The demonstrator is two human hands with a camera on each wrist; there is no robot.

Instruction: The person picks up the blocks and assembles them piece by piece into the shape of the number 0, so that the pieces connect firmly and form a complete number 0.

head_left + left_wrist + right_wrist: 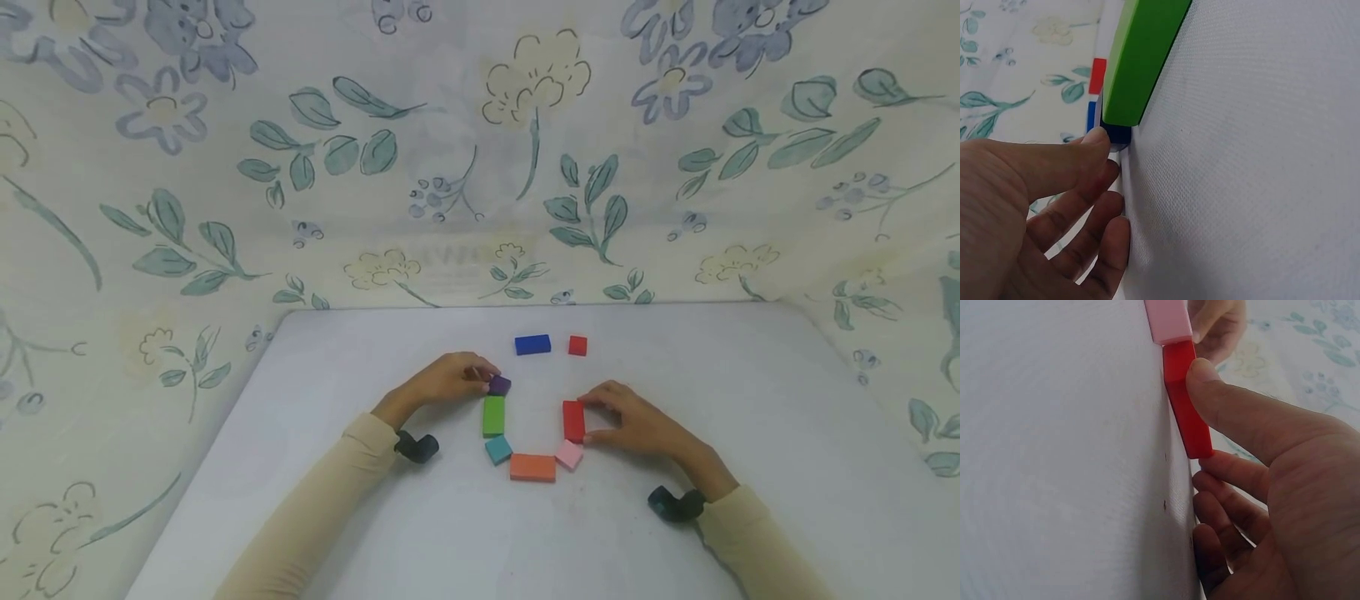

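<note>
In the head view my left hand (453,379) pinches a small purple block (500,385) at the far end of a green block (493,417). The left wrist view shows the thumb and fingertip on it, partly hidden behind the green block (1138,62). My right hand (633,421) holds a long red block (573,421) by its two ends, thumb near and forefinger far. In the right wrist view the red block (1188,412) meets a pink block (1170,322). A teal block (498,450), an orange block (533,467) and the pink one continue the U-shaped row.
Beyond the hands lie a blue block (532,344) and a small red block (577,345), apart from each other. All of it lies on a white table (420,533). A flowered cloth (450,183) hangs behind the table and along its sides.
</note>
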